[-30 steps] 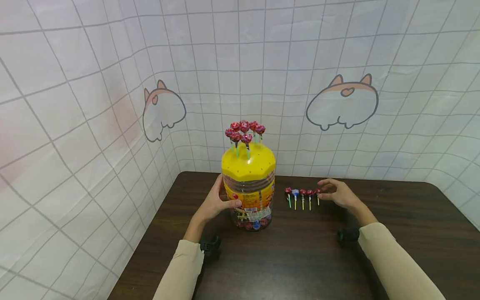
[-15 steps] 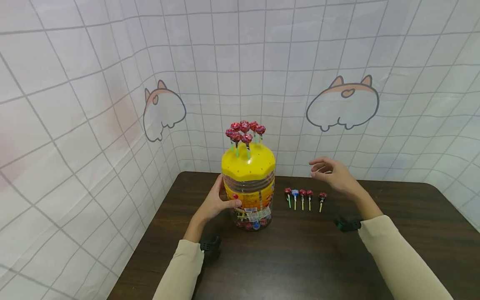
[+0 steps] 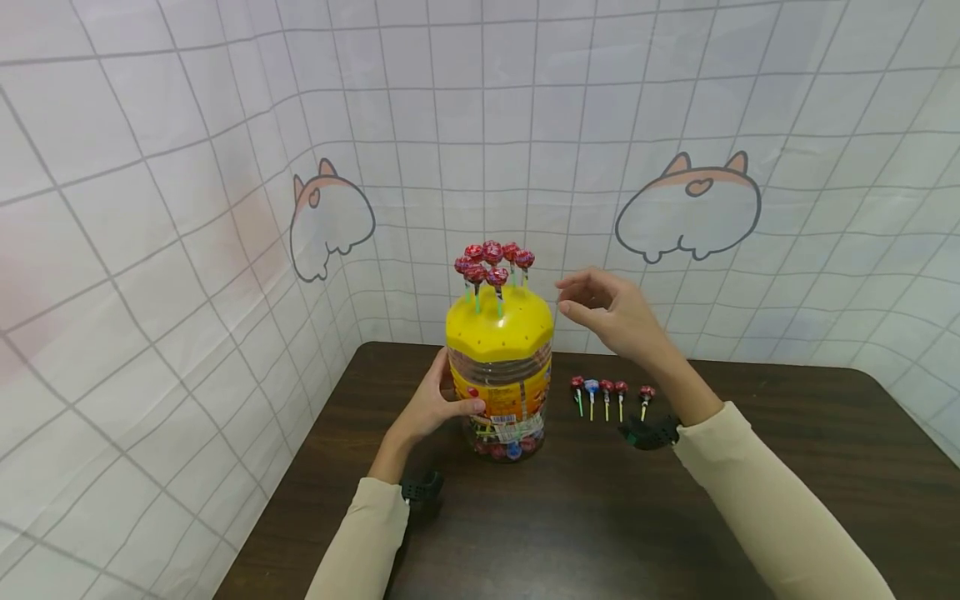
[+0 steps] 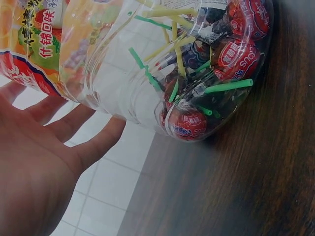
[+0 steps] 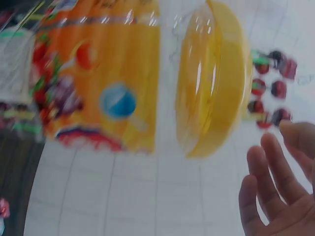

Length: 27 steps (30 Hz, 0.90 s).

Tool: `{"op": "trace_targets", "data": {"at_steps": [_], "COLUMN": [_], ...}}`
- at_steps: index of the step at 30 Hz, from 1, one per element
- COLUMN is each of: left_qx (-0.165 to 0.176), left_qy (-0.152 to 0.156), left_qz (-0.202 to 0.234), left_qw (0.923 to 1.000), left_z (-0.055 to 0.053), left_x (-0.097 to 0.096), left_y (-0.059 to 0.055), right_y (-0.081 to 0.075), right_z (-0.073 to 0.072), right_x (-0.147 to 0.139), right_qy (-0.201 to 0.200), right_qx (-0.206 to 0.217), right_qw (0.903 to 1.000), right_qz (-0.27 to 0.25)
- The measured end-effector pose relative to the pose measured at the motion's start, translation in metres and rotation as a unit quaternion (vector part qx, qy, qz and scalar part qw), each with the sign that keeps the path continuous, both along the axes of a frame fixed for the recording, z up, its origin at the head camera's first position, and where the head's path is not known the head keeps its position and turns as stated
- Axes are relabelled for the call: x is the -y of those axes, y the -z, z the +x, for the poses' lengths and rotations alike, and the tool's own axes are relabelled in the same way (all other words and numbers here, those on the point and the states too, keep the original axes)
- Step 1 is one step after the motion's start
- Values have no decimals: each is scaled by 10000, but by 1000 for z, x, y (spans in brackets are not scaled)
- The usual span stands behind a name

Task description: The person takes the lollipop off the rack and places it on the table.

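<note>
A clear plastic jar [image 3: 517,398] with an orange label and yellow lid [image 3: 501,329] stands upright on the table. Several red-wrapped lollipops [image 3: 497,277] stick up from holes in the lid, and more lollipops [image 4: 236,59] lie in the jar's bottom. My left hand [image 3: 431,407] holds the jar's left side, thumb across the front and fingers behind. Right of the lid, in the air, is my right hand [image 3: 618,315], fingers bent and apart with nothing between them. The right wrist view, somewhat blurred, shows that hand [image 5: 283,196] near the lollipop heads above the lid.
Right of the jar, several lollipops lie in a row on the dark wooden table [image 3: 555,517]; one of them is a blue lollipop [image 3: 592,388]. A red lollipop [image 3: 647,394] lies slightly apart, at the row's right end. White grid cloth [image 3: 480,125] hangs behind.
My right hand has left the rightmost lollipop on the table, which now lies tilted and a bit farther right, and has risen leftward to beside the lid. My left hand stays on the jar.
</note>
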<state>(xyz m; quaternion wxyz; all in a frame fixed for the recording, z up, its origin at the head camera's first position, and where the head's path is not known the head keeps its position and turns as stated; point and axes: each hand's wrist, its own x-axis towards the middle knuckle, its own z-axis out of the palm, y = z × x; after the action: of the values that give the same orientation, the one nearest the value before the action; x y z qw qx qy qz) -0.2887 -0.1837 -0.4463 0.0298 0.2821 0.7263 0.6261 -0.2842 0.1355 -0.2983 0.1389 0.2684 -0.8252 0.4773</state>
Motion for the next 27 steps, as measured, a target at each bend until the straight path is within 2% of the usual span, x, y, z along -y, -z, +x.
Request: {"op": "trace_targets", "data": {"at_steps": [6,13,24,27], "left_qx": [-19,-33,-35,-36], "left_qy": [-7,1,18,22], "left_qz": [0,14,-3,12], "left_qw": [10000,10000,10000,10000], "left_z": [0,0,0,0], "left_x": [0,0,0,1], "left_y": [-1,1,1,0], "right_y": [-10,-16,-18,-22], "right_z": [-8,-19,-23,-22], "right_x": [29,49,57,56], "right_qy": [40,219,352,327], "right_qx": [-131,-178,-475,-597], "right_qw": [9991,9972,9955,9936], "right_qz": [-391,-694,-738,-897]}}
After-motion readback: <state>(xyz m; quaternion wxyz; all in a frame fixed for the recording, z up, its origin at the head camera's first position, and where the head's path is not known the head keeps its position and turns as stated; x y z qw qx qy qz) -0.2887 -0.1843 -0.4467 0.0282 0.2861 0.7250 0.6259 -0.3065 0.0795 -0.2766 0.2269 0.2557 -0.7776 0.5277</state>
